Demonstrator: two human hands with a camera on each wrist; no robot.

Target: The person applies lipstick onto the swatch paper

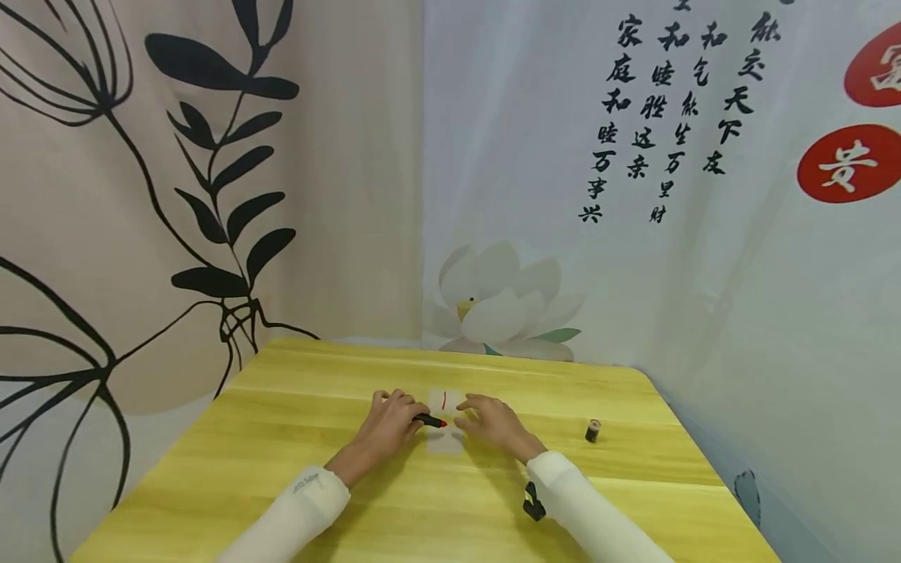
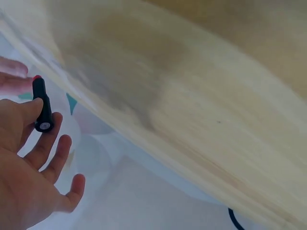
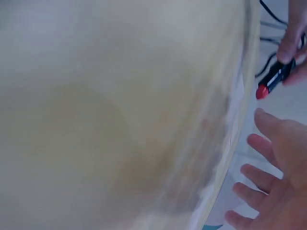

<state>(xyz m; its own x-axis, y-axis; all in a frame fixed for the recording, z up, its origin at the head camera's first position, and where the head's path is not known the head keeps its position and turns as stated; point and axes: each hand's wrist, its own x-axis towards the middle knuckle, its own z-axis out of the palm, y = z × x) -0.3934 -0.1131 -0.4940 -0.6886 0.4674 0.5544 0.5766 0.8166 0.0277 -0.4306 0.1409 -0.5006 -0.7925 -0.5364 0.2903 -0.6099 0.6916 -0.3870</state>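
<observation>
Between thumb and fingers, my left hand [image 1: 389, 422] pinches a black lipstick [image 1: 428, 420] whose bare red tip points right. In the left wrist view the lipstick [image 2: 43, 105] shows its round base end, and the other fingers are spread. My right hand [image 1: 493, 422] is just right of the red tip, its fingers loosely extended and holding nothing. The right wrist view shows the fingers of that right hand [image 3: 276, 172] apart, close to the lipstick [image 3: 274, 80]. Beneath and between both hands lies a white paper [image 1: 445, 443] with one short red stroke near its top.
A small dark cylinder [image 1: 593, 431] stands on the yellow wooden table [image 1: 338, 375] to the right. Beside the right sleeve is a small black object [image 1: 533, 502] with a yellow part, its kind unclear. Printed curtains [image 1: 507, 297] hang behind the table's far edge.
</observation>
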